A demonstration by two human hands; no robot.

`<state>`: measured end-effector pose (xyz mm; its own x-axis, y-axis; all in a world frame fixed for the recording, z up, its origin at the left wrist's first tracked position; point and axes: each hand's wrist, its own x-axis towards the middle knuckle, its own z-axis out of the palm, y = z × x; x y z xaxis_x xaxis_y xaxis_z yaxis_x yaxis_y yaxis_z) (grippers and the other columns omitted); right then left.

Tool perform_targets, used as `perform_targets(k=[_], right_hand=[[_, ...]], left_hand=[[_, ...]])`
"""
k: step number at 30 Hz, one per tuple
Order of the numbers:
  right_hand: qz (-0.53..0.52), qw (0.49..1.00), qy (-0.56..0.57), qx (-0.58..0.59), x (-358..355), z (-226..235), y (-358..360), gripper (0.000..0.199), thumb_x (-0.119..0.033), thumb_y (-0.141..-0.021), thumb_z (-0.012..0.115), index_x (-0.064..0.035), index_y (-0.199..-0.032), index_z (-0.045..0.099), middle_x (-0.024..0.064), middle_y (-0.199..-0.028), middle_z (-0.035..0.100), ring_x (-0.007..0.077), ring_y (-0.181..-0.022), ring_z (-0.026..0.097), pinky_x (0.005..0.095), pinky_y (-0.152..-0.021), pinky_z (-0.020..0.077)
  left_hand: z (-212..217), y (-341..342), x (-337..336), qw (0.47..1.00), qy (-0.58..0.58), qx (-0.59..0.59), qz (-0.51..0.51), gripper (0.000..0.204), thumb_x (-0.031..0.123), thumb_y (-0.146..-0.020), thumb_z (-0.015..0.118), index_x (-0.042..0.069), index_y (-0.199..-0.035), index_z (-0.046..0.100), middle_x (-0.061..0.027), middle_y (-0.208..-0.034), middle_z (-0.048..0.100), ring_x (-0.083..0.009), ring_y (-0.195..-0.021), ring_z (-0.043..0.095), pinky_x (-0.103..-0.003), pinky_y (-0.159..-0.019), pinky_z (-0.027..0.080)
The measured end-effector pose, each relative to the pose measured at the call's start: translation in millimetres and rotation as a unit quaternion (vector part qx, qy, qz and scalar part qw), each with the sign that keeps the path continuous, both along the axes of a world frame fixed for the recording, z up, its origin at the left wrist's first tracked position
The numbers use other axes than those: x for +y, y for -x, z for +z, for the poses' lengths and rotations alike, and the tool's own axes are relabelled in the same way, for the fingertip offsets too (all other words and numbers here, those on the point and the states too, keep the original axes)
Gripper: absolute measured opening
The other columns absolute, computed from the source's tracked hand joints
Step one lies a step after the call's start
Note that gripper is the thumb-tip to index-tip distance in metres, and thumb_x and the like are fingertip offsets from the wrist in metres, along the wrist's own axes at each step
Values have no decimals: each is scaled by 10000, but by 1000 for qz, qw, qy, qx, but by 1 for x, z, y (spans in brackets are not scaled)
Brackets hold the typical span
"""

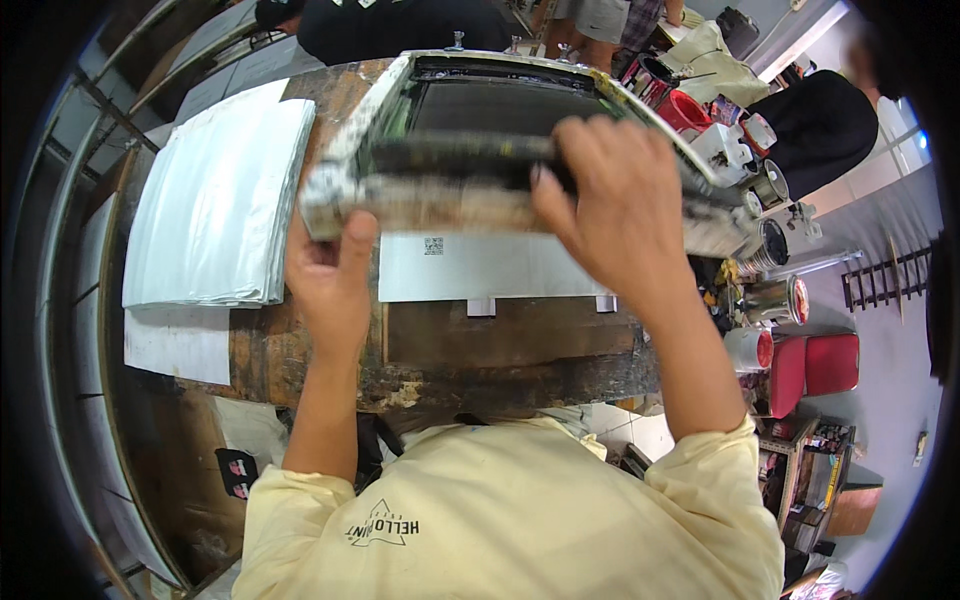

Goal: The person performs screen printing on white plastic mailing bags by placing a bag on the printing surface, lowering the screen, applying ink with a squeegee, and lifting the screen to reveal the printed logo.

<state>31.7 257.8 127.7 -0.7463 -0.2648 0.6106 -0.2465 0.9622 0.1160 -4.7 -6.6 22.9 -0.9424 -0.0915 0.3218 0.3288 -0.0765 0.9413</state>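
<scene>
A screen printing frame (430, 212), pale and ink-stained, is tilted with its near edge raised above the table. My left hand (332, 265) grips its near left corner, thumb up. Inside the frame, my right hand (622, 205) is closed on a dark squeegee (450, 153), which is blurred by motion. The dark mesh (500, 105) shows beyond the squeegee. Beneath the raised edge lies a white sheet (520, 268) with a small square printed code, partly hidden by the frame and my right hand.
A thick stack of white sheets (215, 200) lies at the left. The worn wooden table (270, 350) has a stained near edge. Paint cans (775, 300) and a red tub (682, 110) crowd the right side. Metal racks (75, 300) stand far left. Other people are beyond the table.
</scene>
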Motion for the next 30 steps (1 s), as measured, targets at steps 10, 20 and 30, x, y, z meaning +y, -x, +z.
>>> perform_targets(k=[10,20,30], right_hand=[[38,997,-9,69,12,62,52,311,-349,-1010,587,-51,-969,668,162,-865,658,394,-868,641,470,-823,436],[59,991,103,67,-5,101,66,307,-215,-900,605,18,-701,591,193,-617,606,376,-568,599,489,-690,492],[11,997,76,-14,20,99,82,359,-367,-1003,596,-25,-922,667,190,-839,668,421,-820,618,473,-805,447]], left_hand=[[-120,-72,16,747,663,-36,-47,1091,813,-1003,435,25,-1724,214,-364,-1748,130,-564,-1629,10,-793,-1203,-110],[-91,-53,34,806,590,1,-41,921,638,-1008,616,-74,-1571,462,-271,-1646,453,-453,-1592,310,-749,-1250,59],[-25,10,59,939,302,131,93,358,8,-946,723,-6,-1302,743,-191,-1170,780,-280,-906,763,-349,-707,590]])
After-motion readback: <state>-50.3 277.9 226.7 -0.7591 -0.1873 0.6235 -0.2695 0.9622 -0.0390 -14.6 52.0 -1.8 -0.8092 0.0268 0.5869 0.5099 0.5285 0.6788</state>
